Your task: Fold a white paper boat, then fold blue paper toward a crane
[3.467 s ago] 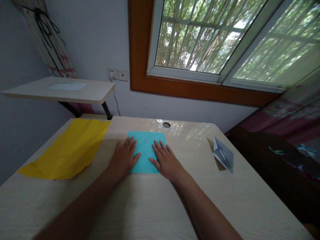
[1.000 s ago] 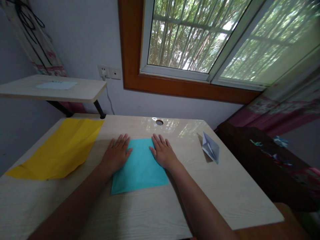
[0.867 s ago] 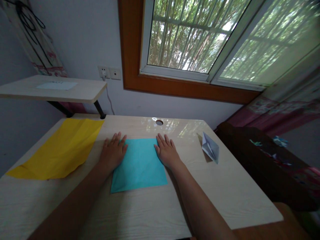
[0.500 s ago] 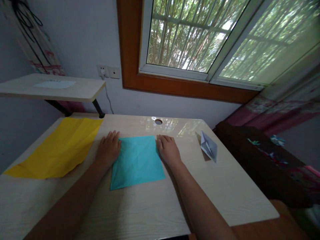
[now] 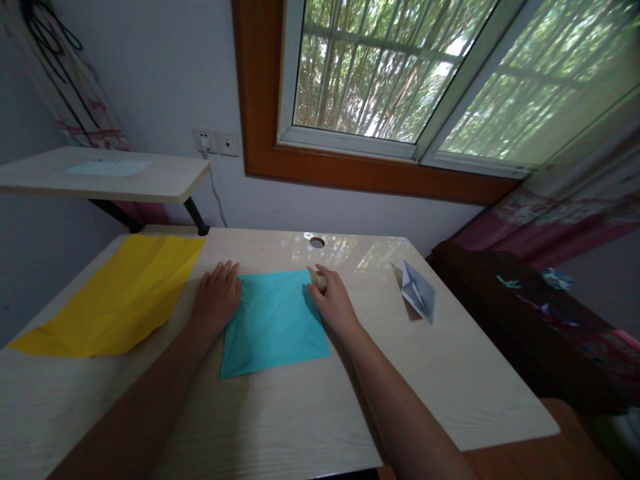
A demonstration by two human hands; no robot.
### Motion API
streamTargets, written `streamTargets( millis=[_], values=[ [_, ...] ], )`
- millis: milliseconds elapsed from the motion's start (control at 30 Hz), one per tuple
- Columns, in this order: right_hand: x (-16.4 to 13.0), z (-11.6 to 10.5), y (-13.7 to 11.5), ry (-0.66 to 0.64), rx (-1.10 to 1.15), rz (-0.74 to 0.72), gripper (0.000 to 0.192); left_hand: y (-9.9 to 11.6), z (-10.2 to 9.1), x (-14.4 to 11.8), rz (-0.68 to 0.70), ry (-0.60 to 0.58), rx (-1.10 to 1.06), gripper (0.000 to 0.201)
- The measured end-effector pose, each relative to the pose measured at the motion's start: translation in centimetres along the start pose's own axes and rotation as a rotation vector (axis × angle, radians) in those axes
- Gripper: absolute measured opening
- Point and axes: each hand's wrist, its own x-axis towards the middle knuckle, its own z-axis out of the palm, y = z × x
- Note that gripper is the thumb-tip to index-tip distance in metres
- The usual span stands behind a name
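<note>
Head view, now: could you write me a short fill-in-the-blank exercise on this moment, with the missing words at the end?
1. The left hand rests palm ____ at the left edge of the turquoise sheet.
2. The right hand is at that sheet's far ____ corner.
3. The large paper left of the left hand is coloured ____.

Missing words: down; right; yellow.

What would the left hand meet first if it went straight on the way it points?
The left hand would likely meet the wall beyond the desk, though depth is unclear.
</note>
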Motion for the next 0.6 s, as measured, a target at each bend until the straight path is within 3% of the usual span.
streamTargets(
  millis=[267, 400, 600],
  values=[
    [-0.26, 0.28, -0.28, -0.029, -0.009, -0.064, 0.053, 0.19, -0.22, -0.14, -0.008, 0.011, -0.018, 0.05],
    [-0.37, 0.27, -0.74, -0.023, 0.1, -0.112, 0.052, 0.22, -0.24, -0.13, -0.015, -0.001, -0.02, 0.05],
    [-0.05, 0.45, -0.2, 0.039, 0.273, -0.018, 0.047, 0.25, -0.17, -0.13, -0.022, 0.016, -0.049, 0.049]
  ],
)
